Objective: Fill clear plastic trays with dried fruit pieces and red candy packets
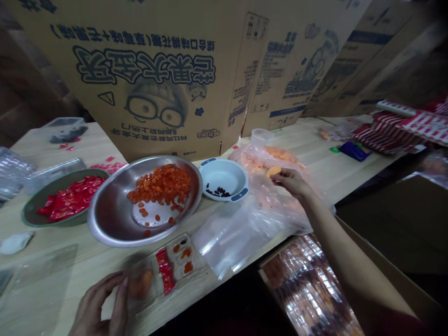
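My right hand (pixel 292 182) pinches a flat, pale-orange piece (pixel 273 171) with a rounded end. It is held over a clear plastic bag (pixel 287 200) of similar orange pieces. At the table's front edge, my left hand (pixel 101 301) has thumb and fingers closed at the left end of a clear compartmented plastic tray (pixel 194 270). Inside that tray lie a red packet (pixel 165 271), small orange bits (pixel 188 267) and a dark bit. An orange piece (pixel 142 284) shows at its left end, blurred there.
Behind the hands stand a steel bowl (pixel 114 224) of orange bits, a blue bowl (pixel 224 172) with dark bits and a green bowl (pixel 30 215) of red packets. Cardboard boxes (pixel 224 116) wall the back. Below the table edge, a box holds shiny filled packs (pixel 311 284).
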### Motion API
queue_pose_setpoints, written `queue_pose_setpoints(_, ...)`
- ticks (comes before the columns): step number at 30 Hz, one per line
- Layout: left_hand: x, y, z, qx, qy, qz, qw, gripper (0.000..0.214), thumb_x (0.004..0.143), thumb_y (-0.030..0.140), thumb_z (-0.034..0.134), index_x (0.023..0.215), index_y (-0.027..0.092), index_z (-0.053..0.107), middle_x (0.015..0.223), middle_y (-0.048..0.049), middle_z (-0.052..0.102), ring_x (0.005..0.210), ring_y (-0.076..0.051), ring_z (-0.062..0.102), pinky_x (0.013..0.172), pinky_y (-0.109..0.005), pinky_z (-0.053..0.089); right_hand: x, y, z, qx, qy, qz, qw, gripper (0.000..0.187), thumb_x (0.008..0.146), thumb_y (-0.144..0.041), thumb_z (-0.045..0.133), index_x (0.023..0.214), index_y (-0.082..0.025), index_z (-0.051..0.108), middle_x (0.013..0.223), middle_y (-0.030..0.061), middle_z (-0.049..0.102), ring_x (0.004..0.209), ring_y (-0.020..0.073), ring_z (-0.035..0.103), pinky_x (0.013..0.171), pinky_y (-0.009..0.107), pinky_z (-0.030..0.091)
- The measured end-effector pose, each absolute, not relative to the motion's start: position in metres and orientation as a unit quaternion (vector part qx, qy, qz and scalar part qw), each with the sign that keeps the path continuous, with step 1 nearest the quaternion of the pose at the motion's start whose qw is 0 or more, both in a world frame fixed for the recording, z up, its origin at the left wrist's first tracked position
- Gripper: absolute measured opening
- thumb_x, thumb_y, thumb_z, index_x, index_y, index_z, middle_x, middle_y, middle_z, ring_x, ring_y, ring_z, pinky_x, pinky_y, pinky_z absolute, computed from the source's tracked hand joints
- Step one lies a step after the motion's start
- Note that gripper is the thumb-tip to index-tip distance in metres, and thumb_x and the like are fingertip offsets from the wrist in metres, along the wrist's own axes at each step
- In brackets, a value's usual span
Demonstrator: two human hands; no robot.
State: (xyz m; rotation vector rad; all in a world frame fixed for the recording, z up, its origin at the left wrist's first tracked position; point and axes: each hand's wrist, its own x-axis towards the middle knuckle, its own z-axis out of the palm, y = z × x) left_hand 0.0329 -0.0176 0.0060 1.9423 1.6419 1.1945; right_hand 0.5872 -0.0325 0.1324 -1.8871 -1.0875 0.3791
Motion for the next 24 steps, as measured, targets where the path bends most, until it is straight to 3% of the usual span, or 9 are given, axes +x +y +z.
queue_pose_setpoints(5,0.093,-0.047,0.051,0.596,0.520,0.429,0.436,0.035,0.090,0.056,0.067,0.094,0.021,0.071,0.088,-0.0049,0.074,0.080,-0.021,0.069,0.065,-0.028,0.056,0.451,-0.065,0.127,-0.630,-0.542,0.282,0.479,0.026,0.082,-0.045,0.080,0.093,-0.022,0.076,0.091,0.0056,0.076,0.084,0.0214,0.069,0.079,0.034,0.058)
queue_pose_setpoints(8,0.105,-0.055,0.056,0.481,0.445,0.409,0.636,0.046,0.089,0.060,0.068,0.109,0.019,0.066,0.085,-0.0062,0.074,0.070,-0.017,0.067,0.058,-0.025,0.050,0.347,-0.067,0.097,-0.519,-0.640,0.337,0.455,0.010,0.092,-0.033,0.071,0.094,-0.025,0.076,0.096,0.0051,0.073,0.091,0.0219,0.069,0.084,0.035,0.057)
queue_pose_setpoints(10,0.093,-0.058,0.048,0.419,0.427,0.419,0.683,0.048,0.086,0.057,0.074,0.113,0.018,0.064,0.085,-0.0053,0.073,0.068,-0.015,0.066,0.056,-0.022,0.046,0.291,-0.064,0.071,-0.453,-0.688,0.355,0.442,0.009,0.095,-0.025,0.067,0.096,-0.026,0.076,0.097,0.0053,0.071,0.095,0.0225,0.068,0.087,0.037,0.057)
queue_pose_setpoints(13,0.057,-0.067,0.029,0.382,0.472,0.460,0.647,0.043,0.081,0.050,0.081,0.106,0.017,0.067,0.086,-0.0037,0.071,0.069,-0.013,0.063,0.057,-0.021,0.044,0.239,-0.054,0.035,-0.407,-0.730,0.372,0.404,0.022,0.095,-0.018,0.064,0.111,-0.029,0.075,0.110,0.0062,0.071,0.106,0.0245,0.067,0.094,0.042,0.056)
queue_pose_setpoints(17,0.023,-0.075,-0.001,0.420,0.577,0.499,0.492,0.033,0.085,0.047,0.076,0.099,0.018,0.068,0.086,-0.0037,0.073,0.075,-0.015,0.064,0.066,-0.025,0.048,0.224,-0.037,0.002,-0.433,-0.751,0.343,0.361,0.043,0.096,-0.019,0.063,0.137,-0.031,0.065,0.134,0.0093,0.064,0.126,0.0276,0.061,0.108,0.050,0.050)
queue_pose_setpoints(21,0.025,-0.079,-0.017,0.541,0.636,0.418,0.358,0.022,0.100,0.039,0.059,0.102,0.020,0.069,0.091,-0.0050,0.072,0.084,-0.020,0.063,0.080,-0.033,0.050,0.225,-0.028,-0.012,-0.407,-0.796,0.311,0.324,0.032,0.097,-0.020,0.063,0.128,-0.028,0.069,0.129,0.0094,0.066,0.125,0.0273,0.060,0.107,0.050,0.051)
queue_pose_setpoints(24,0.032,-0.081,-0.019,0.630,0.647,0.362,0.230,0.018,0.101,0.030,0.056,0.102,0.021,0.072,0.103,-0.0099,0.069,0.100,-0.026,0.058,0.092,-0.042,0.048,0.218,-0.025,-0.018,-0.390,-0.833,0.266,0.287,0.031,0.094,-0.017,0.068,0.123,-0.027,0.070,0.130,0.0096,0.067,0.126,0.0302,0.057,0.109,0.056,0.048)
